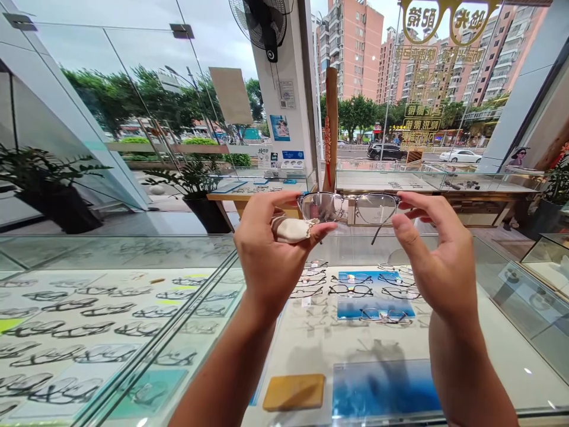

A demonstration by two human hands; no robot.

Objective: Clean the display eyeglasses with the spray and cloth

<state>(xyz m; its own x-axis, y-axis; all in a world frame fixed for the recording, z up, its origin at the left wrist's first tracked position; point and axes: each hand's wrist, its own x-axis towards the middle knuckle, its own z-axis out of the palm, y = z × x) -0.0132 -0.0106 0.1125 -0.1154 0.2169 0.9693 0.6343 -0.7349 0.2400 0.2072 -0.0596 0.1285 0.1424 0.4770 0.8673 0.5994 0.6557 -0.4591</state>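
Note:
A pair of eyeglasses [350, 197] with a thin dark frame and clear lenses is held up above the glass counter, seen against the shop window. My left hand [262, 246] grips the left end of the frame between fingers and thumb. A bunched off-white cloth [292, 230] is tucked in the same palm. At the right end, my right hand [444, 255] pinches the frame near the hinge with thumb and index finger. One dark temple arm slants down below the right lens.
Below my hands, a glass display counter [502, 350] holds rows of glasses [351, 290], blue cards [382, 385] and a tan block [294, 392]. Another case of glasses [80, 329] is at left. Beyond are low display cases [386, 179], potted plants [204, 201] and a wall fan [262, 24].

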